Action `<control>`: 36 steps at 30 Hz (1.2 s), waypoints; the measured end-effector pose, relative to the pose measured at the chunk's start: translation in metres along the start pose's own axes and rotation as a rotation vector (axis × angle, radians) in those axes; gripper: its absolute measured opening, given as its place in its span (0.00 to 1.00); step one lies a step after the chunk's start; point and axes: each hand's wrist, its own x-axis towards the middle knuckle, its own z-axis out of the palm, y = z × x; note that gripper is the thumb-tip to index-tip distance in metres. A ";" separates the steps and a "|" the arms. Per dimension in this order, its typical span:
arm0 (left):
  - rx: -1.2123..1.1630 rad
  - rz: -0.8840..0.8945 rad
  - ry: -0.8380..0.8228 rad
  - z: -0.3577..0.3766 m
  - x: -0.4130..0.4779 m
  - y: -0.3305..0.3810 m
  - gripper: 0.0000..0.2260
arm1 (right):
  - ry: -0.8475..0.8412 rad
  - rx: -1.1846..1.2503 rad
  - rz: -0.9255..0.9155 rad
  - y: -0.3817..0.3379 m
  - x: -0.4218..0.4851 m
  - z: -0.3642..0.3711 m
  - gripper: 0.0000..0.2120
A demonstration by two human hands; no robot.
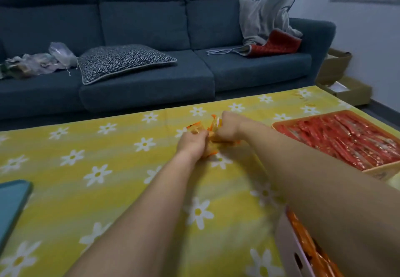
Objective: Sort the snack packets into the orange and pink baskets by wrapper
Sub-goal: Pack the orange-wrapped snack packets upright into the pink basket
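I take the orange basket (281,125) at the right edge of the worktop (108,190) as my landmark. It is filled with red-wrapped packets (346,142) lying in a dense layer. To the left of that basket, both hands meet over a small heap of orange-and-clear snack packets (213,134) on the yellow daisy-print cloth that covers the worktop. My left hand (191,144) is clenched on the near side of the heap, its fingers wrapped around packets; my right hand (229,128) is closed on the far side of the same heap, with orange wrapper ends (214,118) sticking up beside its knuckles. The two hands are touching or nearly touching, and the picture is blurred there, so I cannot count the packets. Nearer to me than the orange basket, under my right forearm, sits the pink basket (290,246), pale-walled with a handle slot, holding orange-wrapped packets (303,233). Far to the left of the orange basket, at the worktop's opposite edge, lies a blue lid or tray (13,201), only partly in view. Beyond the orange basket stands a dark blue sofa (140,16) with a patterned cushion (123,60), a grey blanket (266,16), a red pad (279,44) and some clear plastic bags (43,60).
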 end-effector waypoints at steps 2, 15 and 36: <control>-0.249 -0.072 0.002 0.017 0.001 0.006 0.10 | -0.087 0.060 0.031 0.002 0.003 0.008 0.22; -0.657 0.156 -0.177 0.005 -0.155 0.068 0.13 | 0.054 0.808 0.050 0.027 -0.195 -0.075 0.09; 0.420 0.392 -0.203 0.068 -0.277 0.029 0.46 | 0.119 0.142 0.121 0.165 -0.316 -0.030 0.53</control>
